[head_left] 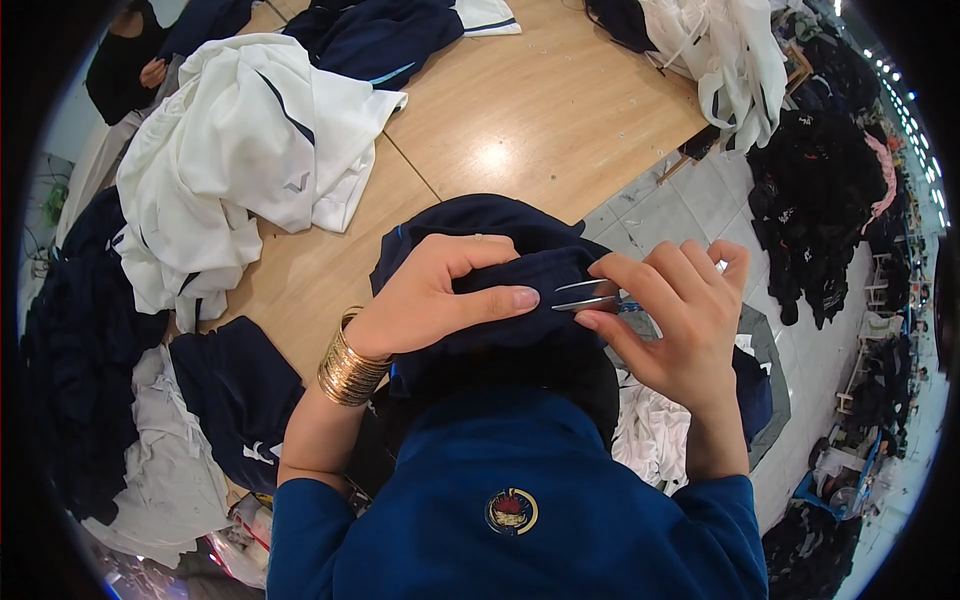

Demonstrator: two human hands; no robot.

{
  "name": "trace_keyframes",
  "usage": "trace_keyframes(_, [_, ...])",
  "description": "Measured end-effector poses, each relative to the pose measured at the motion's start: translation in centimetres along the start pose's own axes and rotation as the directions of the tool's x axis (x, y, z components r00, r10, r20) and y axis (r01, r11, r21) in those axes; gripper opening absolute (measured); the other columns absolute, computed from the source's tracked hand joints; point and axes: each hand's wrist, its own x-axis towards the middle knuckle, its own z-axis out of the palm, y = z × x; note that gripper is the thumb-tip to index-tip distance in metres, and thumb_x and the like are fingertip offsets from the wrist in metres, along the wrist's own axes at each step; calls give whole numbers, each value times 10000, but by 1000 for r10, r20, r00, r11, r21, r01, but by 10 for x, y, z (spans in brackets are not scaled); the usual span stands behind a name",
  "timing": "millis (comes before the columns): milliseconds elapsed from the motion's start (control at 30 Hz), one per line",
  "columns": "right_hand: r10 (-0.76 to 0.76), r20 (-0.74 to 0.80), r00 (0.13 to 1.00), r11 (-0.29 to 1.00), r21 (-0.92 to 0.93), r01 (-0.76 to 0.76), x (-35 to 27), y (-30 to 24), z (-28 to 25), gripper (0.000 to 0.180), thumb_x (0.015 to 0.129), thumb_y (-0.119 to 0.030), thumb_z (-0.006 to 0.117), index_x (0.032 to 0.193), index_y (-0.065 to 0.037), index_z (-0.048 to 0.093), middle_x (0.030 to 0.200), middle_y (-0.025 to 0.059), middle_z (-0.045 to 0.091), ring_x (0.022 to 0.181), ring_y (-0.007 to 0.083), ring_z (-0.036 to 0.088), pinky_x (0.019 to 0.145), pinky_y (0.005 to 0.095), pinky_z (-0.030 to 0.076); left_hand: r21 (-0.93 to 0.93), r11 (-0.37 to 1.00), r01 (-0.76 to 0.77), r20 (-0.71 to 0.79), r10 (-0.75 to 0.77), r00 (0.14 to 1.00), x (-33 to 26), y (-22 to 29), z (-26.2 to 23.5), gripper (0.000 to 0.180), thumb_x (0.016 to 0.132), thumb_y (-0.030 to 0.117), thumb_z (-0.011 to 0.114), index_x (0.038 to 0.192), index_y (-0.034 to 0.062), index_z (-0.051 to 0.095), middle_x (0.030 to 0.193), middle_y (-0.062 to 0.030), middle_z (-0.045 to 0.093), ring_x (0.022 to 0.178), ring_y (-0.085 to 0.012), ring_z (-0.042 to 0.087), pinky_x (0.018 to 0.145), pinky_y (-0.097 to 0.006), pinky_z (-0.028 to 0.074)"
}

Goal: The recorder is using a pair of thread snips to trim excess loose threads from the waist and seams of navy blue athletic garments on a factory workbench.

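Observation:
A dark navy garment (470, 220) is bunched up in front of me, partly over the table edge. My left hand (430, 300), with gold bangles at the wrist, pinches a fold of it between thumb and fingers. In my right hand (685, 310) is a pair of thread snips (590, 303), gripped between thumb and forefinger. Its two metal blades point left, slightly apart, close to the held cloth. Whether the blade tips touch the fabric I cannot tell. A light blue trim shows at the garment's left edge.
The wooden table (530, 110) bears a heap of white garments (225, 140) at left and navy ones (370, 40) behind. More white clothing (715, 55) hangs at the far right corner. Dark clothes (810, 220) lie beyond the tiled floor (700, 200). A person (125, 60) is at far left.

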Motion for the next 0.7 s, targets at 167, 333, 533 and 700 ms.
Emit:
trace_keyframes(167, [5,-3,1000,1000,0,-5,0,-1,0,264,669,-328,698,859,-173,600,655,-34,437,612,131,442,666,343,246,13,1000,6,3,-6,1000,0,3,0,229,807,211,645,747,6,561,630,17,443,603,-56,384,543,-218,318])
trace_keyframes(333, [5,11,1000,999,38,-5,2,0,3,270,668,-332,701,857,-169,600,646,-33,436,603,130,440,665,341,250,-32,999,15,22,-14,1000,1,6,0,214,807,203,643,770,5,572,645,16,457,617,-57,398,558,-215,331])
trace_keyframes(533, [69,141,988,862,489,-130,0,5,5,296,669,-327,712,880,-149,605,665,-34,496,591,122,467,654,297,266,-24,999,38,46,-37,998,1,7,-2,229,798,211,653,792,-5,577,667,11,476,633,-64,416,571,-224,347])
trace_keyframes(700, [159,51,986,900,404,-166,-1,1,10,301,672,-341,714,853,-125,608,675,-27,534,583,123,479,640,284,275,-46,998,-38,56,40,998,1,-3,-1,289,764,247,689,822,-10,572,677,7,476,643,-62,415,583,-222,351])
